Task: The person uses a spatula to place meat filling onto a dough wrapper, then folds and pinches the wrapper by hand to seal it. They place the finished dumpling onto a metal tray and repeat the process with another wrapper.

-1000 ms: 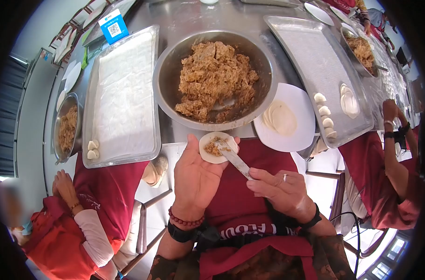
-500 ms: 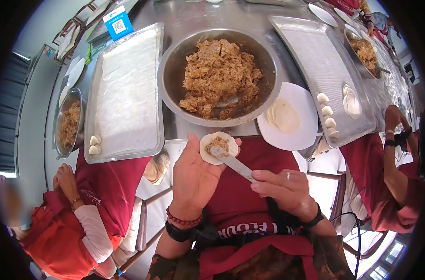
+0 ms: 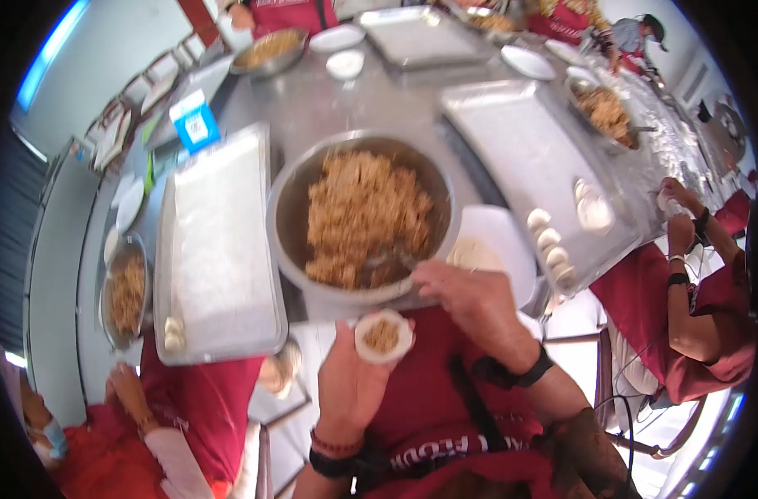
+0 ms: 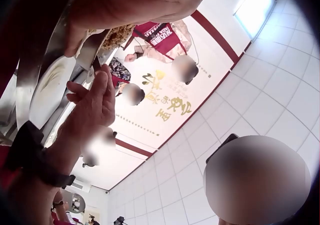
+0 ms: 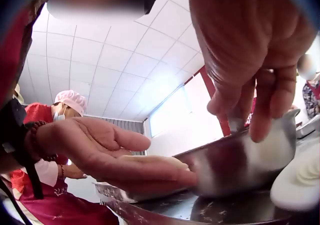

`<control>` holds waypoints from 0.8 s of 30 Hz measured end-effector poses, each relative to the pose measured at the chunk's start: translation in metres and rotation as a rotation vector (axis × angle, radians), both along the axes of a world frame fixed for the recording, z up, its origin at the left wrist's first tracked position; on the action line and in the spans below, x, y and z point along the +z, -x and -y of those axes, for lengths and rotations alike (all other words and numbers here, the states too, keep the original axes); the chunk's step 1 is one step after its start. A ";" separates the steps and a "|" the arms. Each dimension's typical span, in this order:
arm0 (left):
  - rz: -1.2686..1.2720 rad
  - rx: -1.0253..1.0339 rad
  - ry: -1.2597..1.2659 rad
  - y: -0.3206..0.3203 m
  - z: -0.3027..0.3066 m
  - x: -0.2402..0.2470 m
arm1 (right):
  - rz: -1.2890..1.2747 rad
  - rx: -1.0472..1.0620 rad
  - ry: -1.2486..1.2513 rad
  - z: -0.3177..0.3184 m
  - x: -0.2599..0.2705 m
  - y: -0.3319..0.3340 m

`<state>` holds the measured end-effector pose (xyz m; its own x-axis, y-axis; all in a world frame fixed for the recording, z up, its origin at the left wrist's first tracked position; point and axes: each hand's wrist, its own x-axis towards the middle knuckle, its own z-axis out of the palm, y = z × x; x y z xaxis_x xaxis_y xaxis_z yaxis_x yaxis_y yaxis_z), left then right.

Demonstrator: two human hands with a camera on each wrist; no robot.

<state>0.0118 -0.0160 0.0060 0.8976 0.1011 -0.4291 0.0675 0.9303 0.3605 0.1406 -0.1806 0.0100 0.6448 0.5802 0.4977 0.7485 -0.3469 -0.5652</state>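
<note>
Head view: shot from above through a fisheye, faced forward and down; the table (image 3: pixel 329 100) is taken in whole, at middling range. Left wrist view: set under the left hand (image 4: pixel 135 4), aimed upward at wall and ceiling (image 4: pixel 210 150); the right hand (image 4: pixel 92 102) is caught close. Right wrist view: set low by the table edge, aimed sideways and up. The steel bowl (image 3: pixel 289 208) and both hands are shared by all three.
</note>
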 end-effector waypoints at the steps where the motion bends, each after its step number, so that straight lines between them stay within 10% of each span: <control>1: -0.009 -0.005 0.004 0.002 0.000 -0.002 | 0.042 -0.019 0.037 -0.004 0.000 -0.003; 12: 0.014 -0.073 -0.023 -0.005 0.012 0.011 | -0.089 -0.091 0.233 0.010 0.012 -0.007; 21: 0.155 -0.093 0.020 -0.012 0.016 0.030 | -0.622 -0.057 -0.160 0.044 0.012 0.041; 24: 0.139 -0.096 0.044 -0.009 0.021 0.028 | -0.381 0.035 -0.186 0.041 0.008 0.045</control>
